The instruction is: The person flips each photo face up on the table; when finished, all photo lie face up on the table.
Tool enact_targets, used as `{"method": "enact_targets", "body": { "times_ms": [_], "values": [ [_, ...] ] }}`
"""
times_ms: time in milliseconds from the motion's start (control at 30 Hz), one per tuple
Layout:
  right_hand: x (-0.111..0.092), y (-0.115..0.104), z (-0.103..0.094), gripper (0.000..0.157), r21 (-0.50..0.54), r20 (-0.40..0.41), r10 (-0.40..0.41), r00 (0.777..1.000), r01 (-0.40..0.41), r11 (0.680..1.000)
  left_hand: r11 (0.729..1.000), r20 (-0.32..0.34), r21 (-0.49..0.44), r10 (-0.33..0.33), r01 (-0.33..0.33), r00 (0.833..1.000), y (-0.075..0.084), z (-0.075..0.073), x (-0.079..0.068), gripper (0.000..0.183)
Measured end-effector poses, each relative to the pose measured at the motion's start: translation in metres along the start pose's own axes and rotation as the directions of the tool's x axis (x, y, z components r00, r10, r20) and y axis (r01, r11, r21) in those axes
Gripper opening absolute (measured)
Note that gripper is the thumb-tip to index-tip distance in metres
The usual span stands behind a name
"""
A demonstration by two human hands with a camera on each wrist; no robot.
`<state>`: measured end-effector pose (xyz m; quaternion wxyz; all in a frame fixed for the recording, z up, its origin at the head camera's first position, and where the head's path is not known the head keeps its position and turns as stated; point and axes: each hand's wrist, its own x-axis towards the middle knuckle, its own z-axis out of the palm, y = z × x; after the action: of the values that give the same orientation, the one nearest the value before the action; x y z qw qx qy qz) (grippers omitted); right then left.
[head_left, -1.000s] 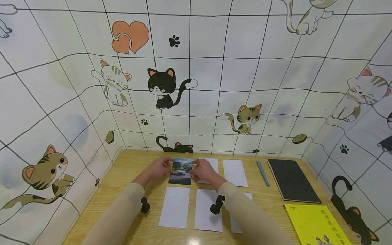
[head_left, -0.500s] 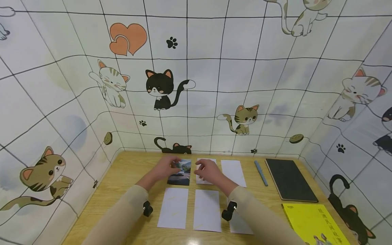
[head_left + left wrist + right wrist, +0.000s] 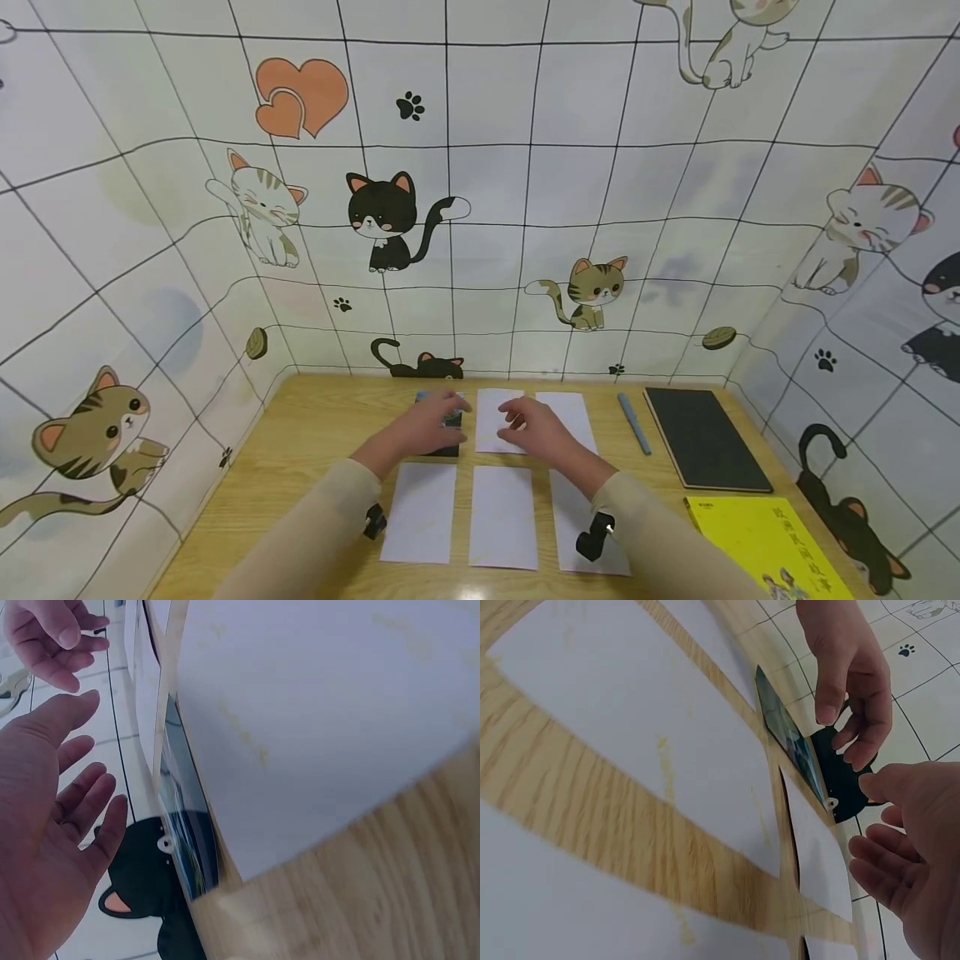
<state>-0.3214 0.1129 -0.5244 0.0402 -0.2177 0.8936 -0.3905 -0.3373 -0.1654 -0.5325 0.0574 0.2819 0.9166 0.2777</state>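
A photo card with a car on a mountain road (image 3: 793,742) lies picture up in the back row, at the left. My left hand (image 3: 422,427) hovers over it with loosely bent fingers, holding nothing and covering most of it in the head view. Beside it, my right hand (image 3: 538,432) hangs loosely curled and empty over the right edge of a white face-down card (image 3: 497,421). Another white card (image 3: 570,417) lies to its right. Both hands face each other, thumbs toward the middle, in the left wrist view.
Three white cards form the front row: left (image 3: 417,512), middle (image 3: 502,517) and right (image 3: 573,521), the last partly under my right sleeve. Farther right are a blue pen (image 3: 634,423), a black notebook (image 3: 707,439) and a yellow book (image 3: 765,542). A cat-print curtain (image 3: 495,192) surrounds the table.
Both hands held the photo card by its side edges a second ago and have let go. The right hand moved right, off the card; the left slid right, above it.
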Motion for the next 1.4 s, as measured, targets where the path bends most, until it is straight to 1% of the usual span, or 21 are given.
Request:
{"method": "enact_targets", "body": {
  "times_ms": [133, 200, 367, 533, 633, 800, 967, 1100, 1200, 1400],
  "values": [
    [-0.007, 0.009, -0.005, 0.046, -0.059, 0.017, -0.073, 0.997, 0.074, 0.996, 0.999, 0.015, 0.043, 0.019, -0.019, 1.0, 0.005, 0.006, 0.007, 0.052],
    [-0.01, 0.013, -0.007, 0.049, -0.093, 0.032, -0.092, 0.995, 0.095, 0.991, 0.998, 0.019, 0.06, 0.023, -0.025, 1.0, 0.007, 0.009, 0.01, 0.054],
    [-0.015, 0.019, -0.009, 0.055, -0.128, 0.05, -0.104, 0.993, 0.11, 0.986, 0.995, 0.05, 0.092, 0.023, -0.027, 0.998, 0.012, 0.016, 0.016, 0.055],
    [-0.018, 0.024, -0.008, 0.054, -0.142, 0.039, -0.134, 0.99, 0.138, 0.98, 0.987, 0.064, 0.159, 0.031, -0.04, 0.998, 0.014, 0.02, 0.023, 0.057],
    [-0.018, 0.028, -0.007, 0.053, -0.153, 0.032, -0.134, 0.99, 0.137, 0.979, 0.982, 0.066, 0.186, 0.023, -0.035, 0.998, 0.015, 0.022, 0.026, 0.058],
    [-0.017, 0.034, -0.006, 0.055, -0.202, 0.046, -0.106, 0.993, 0.113, 0.973, 0.979, 0.079, 0.202, 0.012, -0.028, 0.997, 0.017, 0.025, 0.028, 0.06],
    [-0.017, 0.037, -0.007, 0.06, -0.268, 0.082, -0.117, 0.99, 0.135, 0.954, 0.975, 0.1, 0.216, 0.022, -0.043, 0.995, 0.018, 0.026, 0.031, 0.064],
    [-0.014, 0.042, -0.006, 0.065, -0.332, 0.11, -0.118, 0.987, 0.148, 0.932, 0.972, 0.116, 0.234, 0.005, -0.032, 0.993, 0.018, 0.028, 0.033, 0.067],
    [-0.013, 0.046, -0.006, 0.068, -0.346, 0.125, -0.113, 0.986, 0.15, 0.926, 0.967, 0.126, 0.25, 0.004, -0.035, 0.992, 0.018, 0.029, 0.033, 0.069],
    [-0.011, 0.049, -0.006, 0.07, -0.337, 0.138, -0.13, 0.982, 0.17, 0.926, 0.959, 0.129, 0.279, 0.02, -0.056, 0.991, 0.022, 0.029, 0.033, 0.069]
  ]
}}
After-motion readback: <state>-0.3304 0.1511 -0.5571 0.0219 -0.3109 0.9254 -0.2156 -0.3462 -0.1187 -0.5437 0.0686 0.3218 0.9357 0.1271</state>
